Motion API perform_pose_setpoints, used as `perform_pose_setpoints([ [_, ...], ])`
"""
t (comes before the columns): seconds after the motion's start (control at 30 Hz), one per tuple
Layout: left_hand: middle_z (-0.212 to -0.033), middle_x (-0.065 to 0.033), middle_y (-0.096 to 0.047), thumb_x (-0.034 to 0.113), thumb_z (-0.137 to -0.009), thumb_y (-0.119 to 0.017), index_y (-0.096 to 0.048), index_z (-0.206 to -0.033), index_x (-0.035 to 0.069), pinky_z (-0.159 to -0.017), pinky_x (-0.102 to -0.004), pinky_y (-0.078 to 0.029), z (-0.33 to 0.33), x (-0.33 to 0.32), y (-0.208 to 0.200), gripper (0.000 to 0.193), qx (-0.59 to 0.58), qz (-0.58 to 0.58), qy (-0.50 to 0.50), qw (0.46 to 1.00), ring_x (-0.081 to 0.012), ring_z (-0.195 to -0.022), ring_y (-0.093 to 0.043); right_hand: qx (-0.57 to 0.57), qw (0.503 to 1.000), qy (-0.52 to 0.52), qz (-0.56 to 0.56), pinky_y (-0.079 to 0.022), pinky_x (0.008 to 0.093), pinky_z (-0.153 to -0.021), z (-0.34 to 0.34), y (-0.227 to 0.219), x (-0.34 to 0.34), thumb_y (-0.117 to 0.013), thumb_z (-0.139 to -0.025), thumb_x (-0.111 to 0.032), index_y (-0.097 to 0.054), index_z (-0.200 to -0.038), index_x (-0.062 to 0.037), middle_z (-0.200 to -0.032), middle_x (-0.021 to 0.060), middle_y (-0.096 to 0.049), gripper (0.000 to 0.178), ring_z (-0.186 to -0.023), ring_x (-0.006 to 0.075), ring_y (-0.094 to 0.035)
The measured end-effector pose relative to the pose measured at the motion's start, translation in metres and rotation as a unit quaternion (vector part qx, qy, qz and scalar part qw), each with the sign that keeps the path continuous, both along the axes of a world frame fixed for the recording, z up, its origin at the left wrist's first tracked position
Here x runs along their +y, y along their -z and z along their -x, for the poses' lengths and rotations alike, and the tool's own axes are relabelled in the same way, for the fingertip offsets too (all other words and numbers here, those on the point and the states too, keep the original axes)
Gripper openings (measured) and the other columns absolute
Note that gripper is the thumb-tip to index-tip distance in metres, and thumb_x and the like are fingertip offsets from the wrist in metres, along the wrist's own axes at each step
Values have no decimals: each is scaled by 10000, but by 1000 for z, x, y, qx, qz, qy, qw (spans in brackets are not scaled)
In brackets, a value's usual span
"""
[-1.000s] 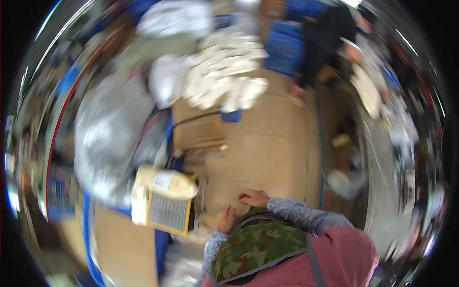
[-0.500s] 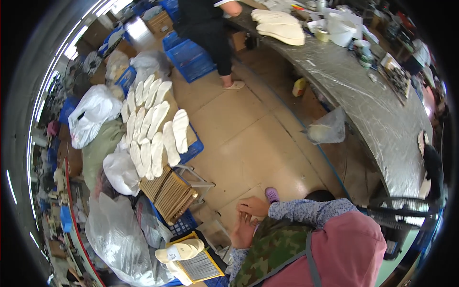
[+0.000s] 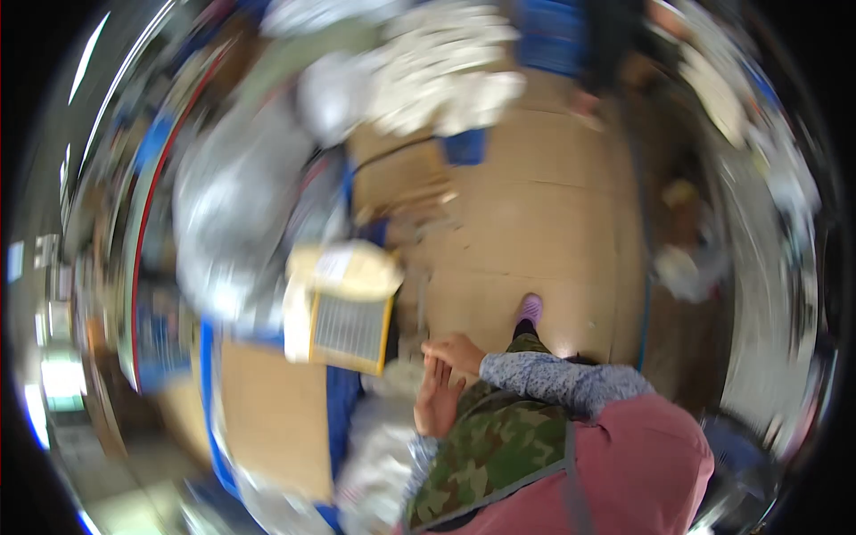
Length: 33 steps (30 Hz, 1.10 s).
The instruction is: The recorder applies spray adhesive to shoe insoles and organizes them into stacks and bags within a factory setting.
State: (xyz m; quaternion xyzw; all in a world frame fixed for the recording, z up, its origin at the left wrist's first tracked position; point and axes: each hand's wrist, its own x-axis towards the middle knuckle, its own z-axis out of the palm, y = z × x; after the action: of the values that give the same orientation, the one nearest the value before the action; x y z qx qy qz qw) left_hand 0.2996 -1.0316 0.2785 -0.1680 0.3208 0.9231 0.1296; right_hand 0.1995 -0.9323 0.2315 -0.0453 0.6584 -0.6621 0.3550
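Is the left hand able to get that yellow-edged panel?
Probably yes: the left hand looks empty, the yellow-edged panel is nearby on its left, and nothing clearly blocks the way.

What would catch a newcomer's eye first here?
Probably the camouflage apron at bottom centre, with the wearer's left hand and right hand close together by its upper left edge. Then the cream insoles spread at the top, and the bulging translucent plastic bag at left.

I count my two bare hands [image 3: 456,353] [image 3: 433,403], one purple shoe [image 3: 531,308], one yellow-edged grey rectangular panel [image 3: 351,332] and one strapped brown stack [image 3: 401,185].
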Motion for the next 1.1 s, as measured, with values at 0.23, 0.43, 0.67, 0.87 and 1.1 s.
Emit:
perform_pose_setpoints([
  [0.23,-1373,-58,-413,260,-877,-499,-362,-1374,62,-920,-343,-376,-203,-98,-5,552,-48,74,-285,954,-159,-1130,-449,-139,978,-156,-2,-413,216,-549,-109,44,-174,-612,-850,-232,-650,-744,-49,-693,31,-632,215,-584,74,-535],
  [0.43,-1227,-70,-534,222,-889,-494,-435,-1306,60,-874,-348,-415,-332,-25,59,451,-190,-39,-588,785,-160,-1027,-528,-130,924,-326,-151,-359,195,-385,-141,143,-329,-741,-731,-285,-580,-666,-136,-578,-42,-544,229,-435,44,-457],
  [0.67,-1143,-61,-577,214,-868,-558,-444,-1263,76,-848,-362,-463,-348,82,82,433,-209,-206,-758,583,-195,-983,-571,-285,902,-219,-239,-392,395,-884,-134,252,-458,-766,-654,-471,-385,-1267,-51,-1265,46,-401,836,-1100,207,-474],
  [0.87,-1159,-73,-568,228,-863,-566,-413,-1305,89,-855,-380,-461,-327,112,81,489,-222,-258,-792,506,-206,-981,-555,-409,901,-114,93,-520,303,-599,-195,252,-478,-641,-808,-181,-562,-962,-120,-853,33,-625,184,-739,184,-609],
  [1.1,-1139,-47,-564,257,-869,-567,-394,-1320,93,-853,-338,-457,-346,83,59,511,-207,-186,-795,540,-175,-962,-552,-411,861,-253,159,-445,212,-574,-233,130,-472,-703,-782,-90,-573,-929,-152,-853,-36,-605,205,-740,75,-563],
])
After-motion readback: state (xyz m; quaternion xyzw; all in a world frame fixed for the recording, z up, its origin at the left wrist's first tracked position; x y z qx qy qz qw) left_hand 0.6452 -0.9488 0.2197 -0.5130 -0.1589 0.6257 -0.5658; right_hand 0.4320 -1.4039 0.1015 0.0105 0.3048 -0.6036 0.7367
